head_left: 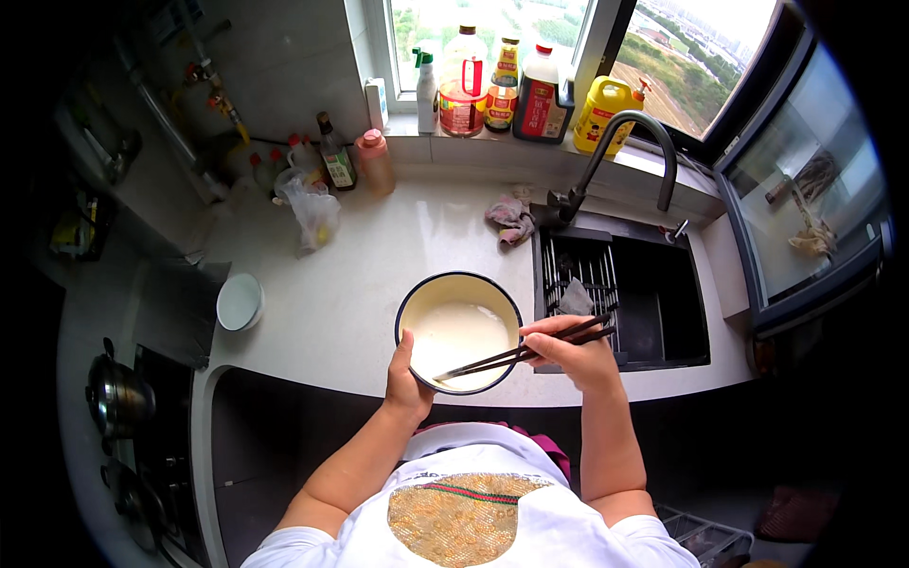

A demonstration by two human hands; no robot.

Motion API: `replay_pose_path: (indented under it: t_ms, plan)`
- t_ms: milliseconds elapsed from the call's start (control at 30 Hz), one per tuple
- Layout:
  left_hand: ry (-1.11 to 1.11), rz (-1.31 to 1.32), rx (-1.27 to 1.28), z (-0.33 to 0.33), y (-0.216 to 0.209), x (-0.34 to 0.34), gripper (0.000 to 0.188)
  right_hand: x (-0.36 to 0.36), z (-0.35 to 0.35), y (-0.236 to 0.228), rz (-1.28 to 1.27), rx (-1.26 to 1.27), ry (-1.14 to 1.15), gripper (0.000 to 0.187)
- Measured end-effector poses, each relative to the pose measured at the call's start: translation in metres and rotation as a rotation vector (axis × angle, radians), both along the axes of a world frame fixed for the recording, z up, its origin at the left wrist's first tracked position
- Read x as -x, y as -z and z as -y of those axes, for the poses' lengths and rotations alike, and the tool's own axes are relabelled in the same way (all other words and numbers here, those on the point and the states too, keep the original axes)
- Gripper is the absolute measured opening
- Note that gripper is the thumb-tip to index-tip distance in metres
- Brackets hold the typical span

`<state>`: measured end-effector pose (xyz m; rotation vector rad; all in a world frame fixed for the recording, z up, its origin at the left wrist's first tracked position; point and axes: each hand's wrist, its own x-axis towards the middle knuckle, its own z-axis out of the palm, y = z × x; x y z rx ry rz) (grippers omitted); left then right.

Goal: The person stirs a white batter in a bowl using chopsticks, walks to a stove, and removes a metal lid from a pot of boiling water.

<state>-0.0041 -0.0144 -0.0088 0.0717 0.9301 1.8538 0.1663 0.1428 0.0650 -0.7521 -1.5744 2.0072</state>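
Note:
A cream bowl with a dark rim (505, 301) is held near the counter's front edge. Inside it lies a pale, milky liquid or batter (459, 333). My left hand (408, 381) grips the bowl's near left side, thumb up by the rim. In my right hand (573, 352) is a pair of dark chopsticks (492, 361), closed between the fingers. Their tips reach into the bowl at its near left and touch the pale mixture. The fingers of my left hand under the bowl are hidden.
A black sink (663, 312) with a rack and a curved tap (620, 123) lies right. A crumpled cloth (512, 220) sits beside it. To the left stand a white bowl (240, 302), a plastic bag (311, 210) and a pot (121, 393). Several bottles line the windowsill (398, 121).

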Motion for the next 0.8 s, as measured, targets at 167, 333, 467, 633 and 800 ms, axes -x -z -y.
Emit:
replay_pose_path:
  t_ms: [167, 333, 467, 633, 800]
  plan:
    - [0.061, 0.034, -0.028, -0.004, -0.002, -0.005, 0.062, 0.012, 0.007, 0.011, -0.132, -0.53, 0.032, 0.012]
    - [0.037, 0.001, -0.025, -0.002, 0.002, 0.009, 0.063, 0.004, 0.01, -0.023, -0.016, -1.01, -0.042, 0.018]
    - [0.009, -0.079, 0.009, -0.003, -0.003, 0.022, 0.066, -0.019, 0.013, -0.056, 0.074, -0.853, -0.24, 0.017]
    - [0.123, 0.0, -0.05, -0.009, -0.001, 0.023, 0.067, 0.002, 0.019, -0.045, -0.105, -0.785, -0.354, 0.018]
    - [0.219, 0.131, -0.077, -0.009, -0.004, 0.028, 0.067, 0.008, 0.014, -0.031, -0.008, -0.946, -0.207, 0.023]
